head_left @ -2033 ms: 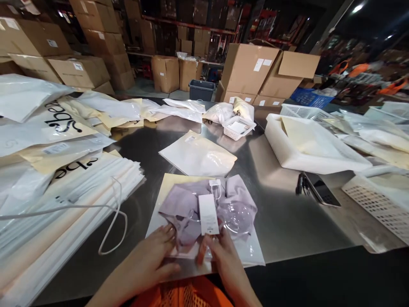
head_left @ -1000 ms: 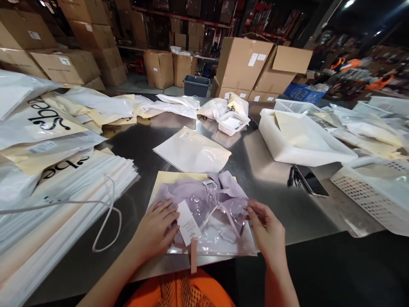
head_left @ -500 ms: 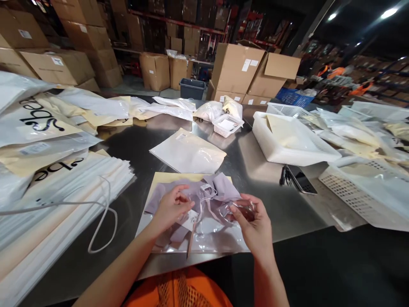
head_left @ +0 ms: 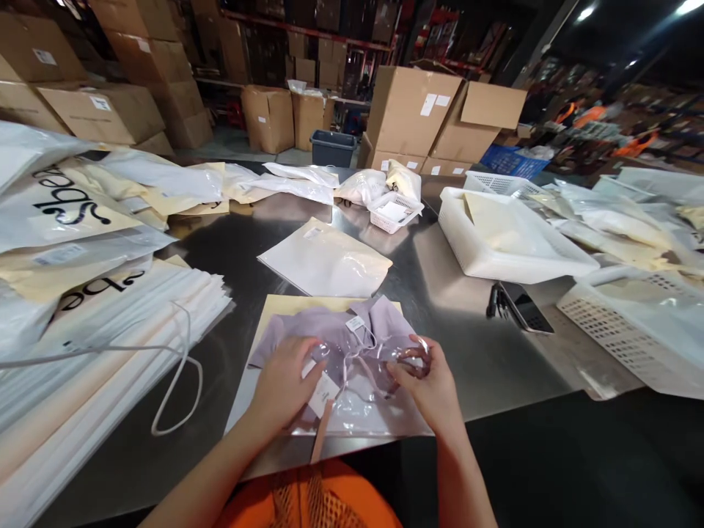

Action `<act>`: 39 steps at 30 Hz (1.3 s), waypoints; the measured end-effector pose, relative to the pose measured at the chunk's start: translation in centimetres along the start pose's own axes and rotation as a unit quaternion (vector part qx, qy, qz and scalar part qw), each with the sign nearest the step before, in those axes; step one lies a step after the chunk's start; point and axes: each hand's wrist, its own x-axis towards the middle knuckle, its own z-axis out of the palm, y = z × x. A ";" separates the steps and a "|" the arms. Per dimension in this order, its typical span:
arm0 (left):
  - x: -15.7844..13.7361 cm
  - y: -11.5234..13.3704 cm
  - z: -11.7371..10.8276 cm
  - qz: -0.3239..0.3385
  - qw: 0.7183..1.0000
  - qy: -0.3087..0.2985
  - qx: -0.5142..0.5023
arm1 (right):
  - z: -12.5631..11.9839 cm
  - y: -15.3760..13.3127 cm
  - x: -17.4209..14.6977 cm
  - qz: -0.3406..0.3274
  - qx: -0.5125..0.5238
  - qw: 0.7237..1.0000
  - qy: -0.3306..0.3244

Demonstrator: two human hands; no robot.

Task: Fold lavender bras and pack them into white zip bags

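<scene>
Purple clothing (head_left: 330,323) lay on a flat bag (head_left: 368,423) at the near edge of the shiny counter (head_left: 495,367). The left hand (head_left: 286,378) was bent over its left side, just beside a white card (head_left: 325,397), and I could not tell if it gripped anything. The right hand (head_left: 426,378) had its fingers and thumb closed on clear plastic (head_left: 391,350) at the right side. A black phone (head_left: 526,308) lay farther right.

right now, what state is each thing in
lilac garment, lying rumpled
left hand, bent over the garment
right hand, curled at the garment
larger white tag, lying askew
phone, flat, screen dark
white tray, upright, open-topped
small basket, upright, open-topped
dark bin, upright, open-topped
flapped carton, one flap open
</scene>
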 end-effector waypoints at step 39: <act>-2.9 -7.9 -2.7 0.226 0.920 0.057 0.315 | -20.2 0.3 2.2 0.062 -0.127 0.965 0.220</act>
